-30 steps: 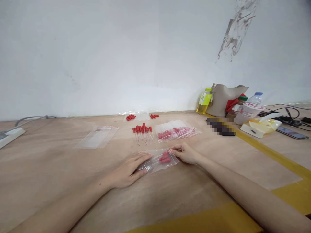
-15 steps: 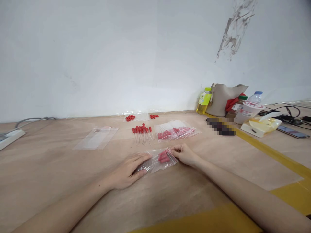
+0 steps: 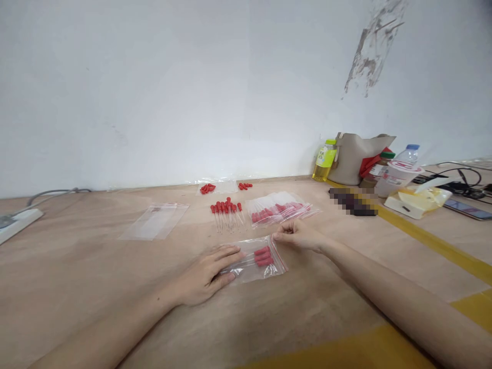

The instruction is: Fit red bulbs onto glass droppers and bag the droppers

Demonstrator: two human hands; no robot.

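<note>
A clear zip-lock bag (image 3: 246,275) lies on the table in front of me, with three glass droppers (image 3: 263,257) with red rubber bulbs inside, bulbs toward the zip end. My left hand (image 3: 209,274) rests on the bag's left end, fingers stretched out and thumb apart. At the far right corner, my right hand (image 3: 298,236) pinches the bag by its red-striped zip edge. Just beyond, several loose red-bulbed droppers (image 3: 227,209) lie in a bunch. To their right is a pile of filled bags (image 3: 282,207) with red bulbs showing through.
Flat zip-lock bags (image 3: 156,223) lie at left. Loose red rubber bulbs (image 3: 208,188) sit on plastic by the wall. A power strip (image 3: 19,225) is far left. On the right stand a yellow drink bottle (image 3: 325,161), a beige container (image 3: 348,159), a cup (image 3: 397,179), tissues (image 3: 417,202) and a phone (image 3: 471,209).
The bag now lies flatter, its zip edge straightened and the three droppers more plainly visible. My right hand has moved slightly up along the zip edge to the far corner; my left stays on the bag.
</note>
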